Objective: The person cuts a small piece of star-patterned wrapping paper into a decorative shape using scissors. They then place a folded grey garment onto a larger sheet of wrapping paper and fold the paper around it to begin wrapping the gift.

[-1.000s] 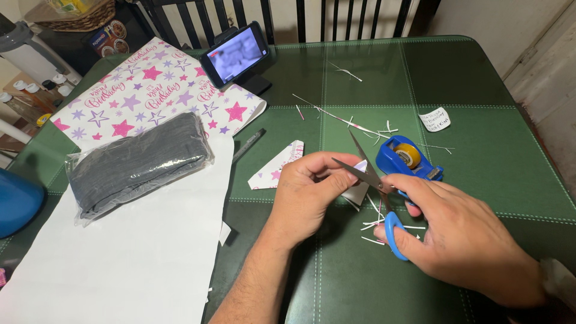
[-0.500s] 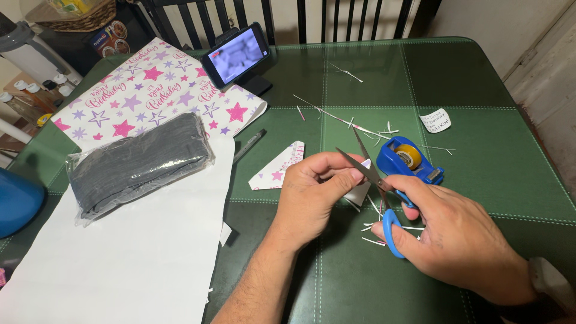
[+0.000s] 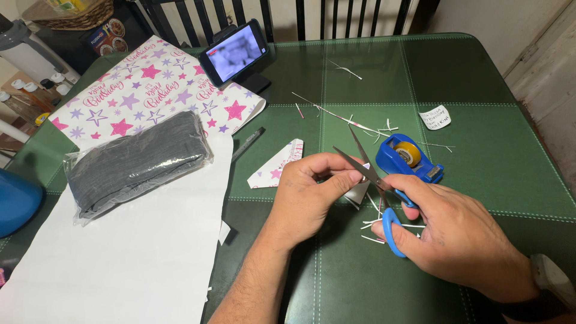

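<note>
Change: little has shifted since half a second ago; the scissors' blades are held at nearly the same angle and both hands have stayed over the same patch of table.
Left hand (image 3: 306,195): closed in a pinch on a small white paper piece (image 3: 359,191), thumb and fingertips pressed together on it.
Right hand (image 3: 456,237): wrapped around the blue-handled scissors (image 3: 375,186), fingers through the loops; the blades are parted in a narrow V beside the left fingertips.
Paper piece: held just above the green table (image 3: 492,156), between the two hands, touching the scissors' blades.
Tape dispenser (image 3: 408,157): blue, set just beyond the right hand.
Scraps (image 3: 375,225): thin white slivers scattered under and beyond the hands.
Triangle offcut (image 3: 277,165): starred paper, lying left of the left hand.
Wrapping paper (image 3: 150,93): starred sheet at the far left, with a grey bagged bundle (image 3: 138,162) on its white underside.
Phone (image 3: 234,53): propped at the far edge.
</note>
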